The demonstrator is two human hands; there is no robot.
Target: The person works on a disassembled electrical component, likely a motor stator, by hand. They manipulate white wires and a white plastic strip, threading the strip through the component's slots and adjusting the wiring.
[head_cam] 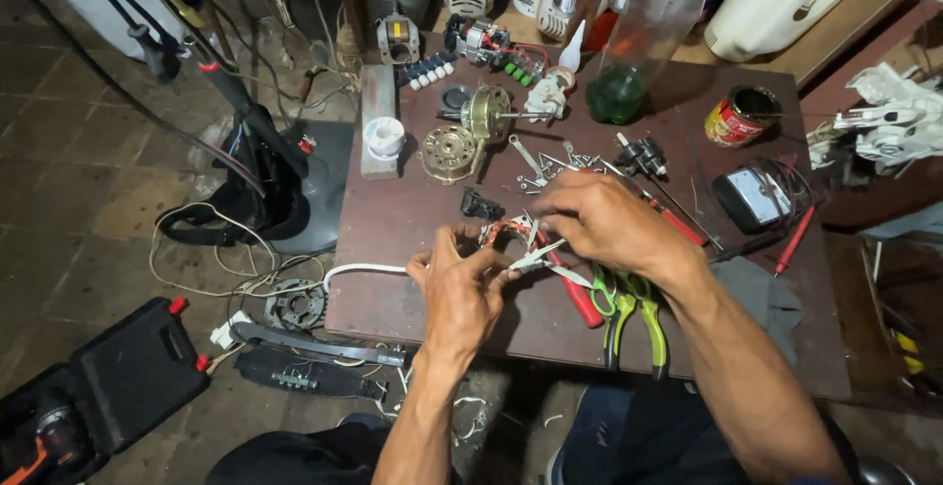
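Two hands (pixel 462 284) (pixel 599 220), one stator (pixel 501 234), two pliers (pixel 629 308)

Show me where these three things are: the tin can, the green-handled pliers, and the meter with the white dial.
tin can (pixel 741 115), head view, on its red side wall.
green-handled pliers (pixel 629 310), head view, on the handles.
meter (pixel 757 196), head view, on its white dial face.

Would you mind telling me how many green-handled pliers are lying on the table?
2: both green-handled pliers lie side by side at the table's near edge under the right forearm, one on the left, the other on the right. More may be hidden beneath the arm.
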